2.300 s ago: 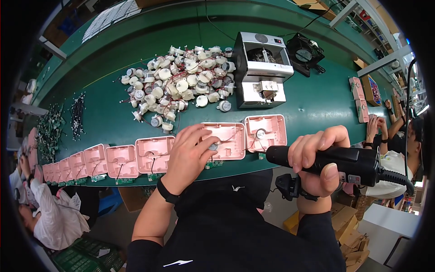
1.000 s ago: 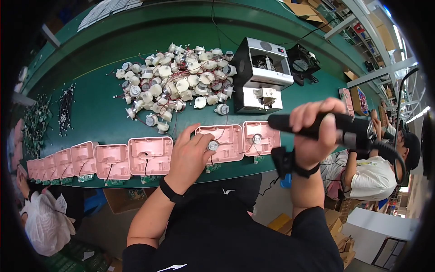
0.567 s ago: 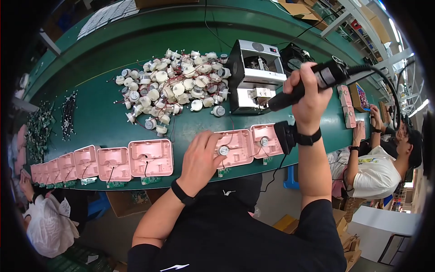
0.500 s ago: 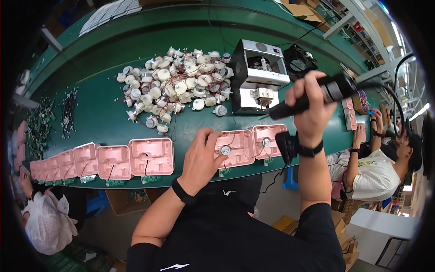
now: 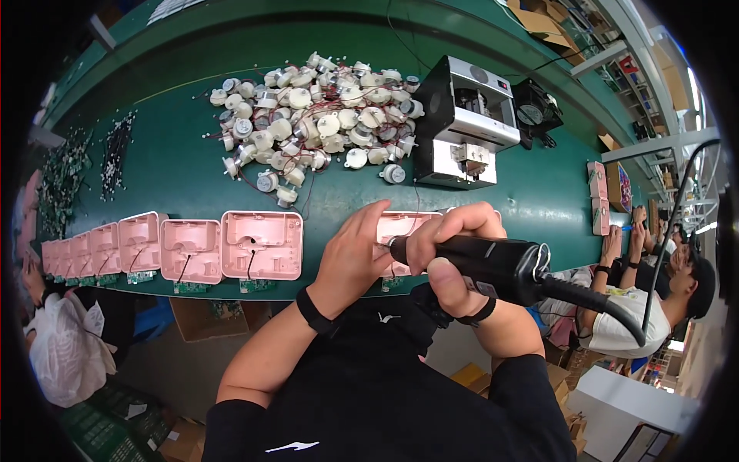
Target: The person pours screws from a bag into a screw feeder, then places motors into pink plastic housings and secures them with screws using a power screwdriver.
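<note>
A black corded electric screwdriver (image 5: 496,260) lies across the grip of my right hand (image 5: 450,266), which is closed around its body near the front. Its tip points left into a pink plastic case (image 5: 402,222) at the table's near edge. My left hand (image 5: 348,254) holds that case by its left side, with the thumb low inside beside the screwdriver tip. The small round motor there is mostly hidden by my fingers. A green circuit board (image 5: 391,284) hangs below the case. Another pink case (image 5: 497,219) is largely covered by my right hand.
Left of my hands runs a row of pink cases (image 5: 279,264) with wires and boards. A heap of white geared motors (image 5: 329,123) lies beyond, beside a silver-black machine (image 5: 485,108) and a black fan (image 5: 536,113). Co-workers sit at right (image 5: 635,317) and left (image 5: 68,350).
My right hand has brought the screwdriver down and left from its raised position to the motor in the case. My left hand has stayed at the same case.
</note>
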Demonstrator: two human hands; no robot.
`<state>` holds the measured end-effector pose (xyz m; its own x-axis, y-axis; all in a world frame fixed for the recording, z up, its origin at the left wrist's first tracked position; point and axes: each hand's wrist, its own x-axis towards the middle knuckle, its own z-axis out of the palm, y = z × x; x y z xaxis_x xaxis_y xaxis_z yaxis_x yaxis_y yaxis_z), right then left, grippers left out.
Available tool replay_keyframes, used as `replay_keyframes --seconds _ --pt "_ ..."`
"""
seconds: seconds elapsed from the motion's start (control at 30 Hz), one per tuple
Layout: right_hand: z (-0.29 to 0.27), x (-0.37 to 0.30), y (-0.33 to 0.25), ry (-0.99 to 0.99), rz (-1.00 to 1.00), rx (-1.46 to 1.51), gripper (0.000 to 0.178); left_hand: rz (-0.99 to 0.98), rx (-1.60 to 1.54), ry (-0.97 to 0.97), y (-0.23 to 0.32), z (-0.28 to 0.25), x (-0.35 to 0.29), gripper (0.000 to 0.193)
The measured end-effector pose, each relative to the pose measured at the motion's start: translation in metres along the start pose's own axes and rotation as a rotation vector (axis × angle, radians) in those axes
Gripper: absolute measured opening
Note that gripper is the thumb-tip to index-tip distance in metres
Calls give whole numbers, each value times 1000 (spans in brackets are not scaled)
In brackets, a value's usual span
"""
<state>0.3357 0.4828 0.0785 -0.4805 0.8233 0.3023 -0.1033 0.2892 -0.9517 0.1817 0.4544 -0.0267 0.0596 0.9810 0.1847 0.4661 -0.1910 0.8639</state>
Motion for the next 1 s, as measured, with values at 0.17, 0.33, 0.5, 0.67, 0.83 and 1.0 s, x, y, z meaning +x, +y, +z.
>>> replay_keyframes --seconds 0.17,0.33,0.5,0.67,0.83,1.0 --pt "14 -2 27 11 54 78 34 66 27 42 -7 0 -1 67" --pt "17 -4 29 26 57 65 34 57 13 53 -4 0 -2 59" --pt "14 -4 8 96 15 124 36 5 37 1 0 -6 0 70" --pt "10 -2 -25 231 2 211 41 107 67 29 13 -27 -3 68" --pt "12 -8 -39 288 -20 217 45 170 105 -2 18 -37 -10 50" --pt "14 -9 -41 286 -94 227 44 192 91 -6 9 -32 -19 29"
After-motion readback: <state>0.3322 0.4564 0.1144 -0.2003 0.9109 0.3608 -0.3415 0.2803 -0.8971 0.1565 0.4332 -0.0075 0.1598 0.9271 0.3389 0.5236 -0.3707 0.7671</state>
